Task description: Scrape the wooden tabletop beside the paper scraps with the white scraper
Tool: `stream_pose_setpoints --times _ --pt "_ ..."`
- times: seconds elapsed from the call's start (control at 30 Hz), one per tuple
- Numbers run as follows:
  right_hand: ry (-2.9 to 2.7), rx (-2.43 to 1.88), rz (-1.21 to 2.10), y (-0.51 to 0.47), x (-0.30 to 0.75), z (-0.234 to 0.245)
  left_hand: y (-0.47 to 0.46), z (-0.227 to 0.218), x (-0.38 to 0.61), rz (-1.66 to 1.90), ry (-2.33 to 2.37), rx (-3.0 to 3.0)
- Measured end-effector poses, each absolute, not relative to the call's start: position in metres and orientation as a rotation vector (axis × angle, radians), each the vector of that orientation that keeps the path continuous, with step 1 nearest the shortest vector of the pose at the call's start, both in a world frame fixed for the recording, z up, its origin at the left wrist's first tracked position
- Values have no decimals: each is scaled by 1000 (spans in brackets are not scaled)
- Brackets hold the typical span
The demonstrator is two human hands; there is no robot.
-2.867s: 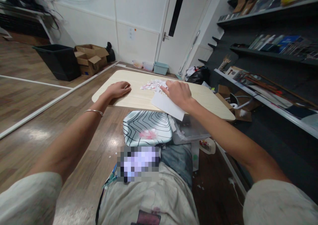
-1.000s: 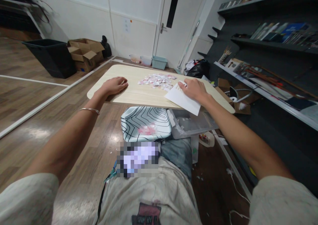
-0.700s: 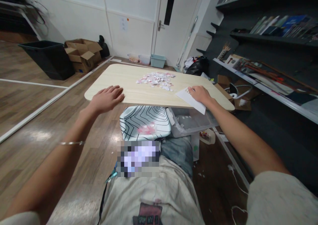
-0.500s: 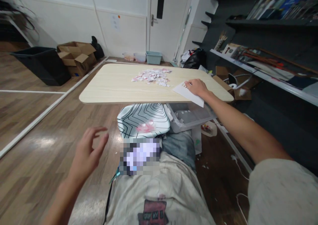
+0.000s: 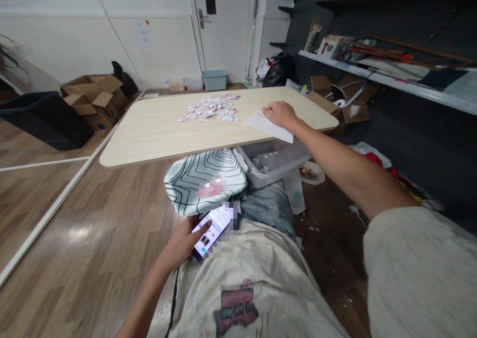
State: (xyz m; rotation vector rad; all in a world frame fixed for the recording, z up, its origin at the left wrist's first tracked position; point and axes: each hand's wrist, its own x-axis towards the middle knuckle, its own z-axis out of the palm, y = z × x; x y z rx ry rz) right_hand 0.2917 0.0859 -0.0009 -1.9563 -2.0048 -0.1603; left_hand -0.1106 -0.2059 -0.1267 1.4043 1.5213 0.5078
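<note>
My left hand (image 5: 182, 242) is down at my lap, fingers closed round a lit phone (image 5: 211, 228) resting on my shirt. Out on the low wooden table (image 5: 149, 134), my right hand (image 5: 280, 114) lies with fingers flat on a white sheet of paper (image 5: 265, 125) near the table's front right edge. A heap of small pink and white paper scraps (image 5: 209, 109) sits on the table, left of and beyond that hand.
Under the table are a teal line-patterned cushion (image 5: 203, 179) and a clear plastic bin (image 5: 270, 161). Cardboard boxes (image 5: 93, 97) and a black bin (image 5: 37, 119) stand at the left wall. Dark shelves (image 5: 372, 64) run along the right. Scraps litter the floor.
My left hand left the table, dropped to my lap and took hold of the phone. My right hand slid the sheet away from the scrap heap. My view swung right.
</note>
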Motion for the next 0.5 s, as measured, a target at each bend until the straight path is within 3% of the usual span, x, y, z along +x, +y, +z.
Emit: stream_pose_setpoints --times 0.5 --pt "-1980 -1955 -138 87 293 -3 -201 -129 -110 460 1516 1426"
